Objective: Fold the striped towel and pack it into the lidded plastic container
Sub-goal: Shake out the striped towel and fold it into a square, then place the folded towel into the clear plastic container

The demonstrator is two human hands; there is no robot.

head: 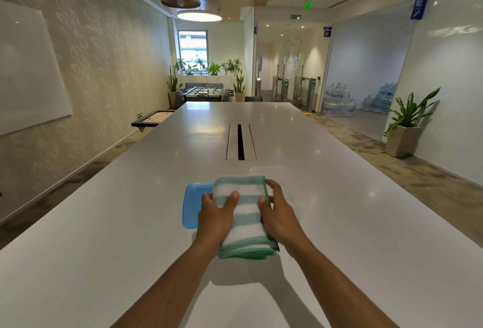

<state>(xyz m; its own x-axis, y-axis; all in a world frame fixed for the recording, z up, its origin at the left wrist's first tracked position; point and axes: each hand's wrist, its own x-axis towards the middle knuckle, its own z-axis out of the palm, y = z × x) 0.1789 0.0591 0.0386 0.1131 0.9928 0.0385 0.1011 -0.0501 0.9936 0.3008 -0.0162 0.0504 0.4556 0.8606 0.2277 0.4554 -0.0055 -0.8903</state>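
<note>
Head view, looking forward and down: my left hand [217,212] and right hand [278,214] each closed a grip on the folded striped towel [245,219], the left from its left edge with the thumb across the top, the right from its right edge with fingers curled over the green hem. I held the towel in front of me, apparently just above the white surface [130,223]; whether its underside touched anything I could not tell. A blue lid [194,202] lay flat just beside and partly behind the towel on the left, and a clear plastic container [271,171] stood just beyond it, its walls faint against the surface. As I judged it, the bundle looked about as wide as the container mouth, so an edge could catch on the rim; loose layers at the near end could also spring open if either grip slackened. The towel was thick, soft terry in green and white bands; the lid was smooth, rounded-cornered, translucent plastic; the surface was glossy and hard.
</note>
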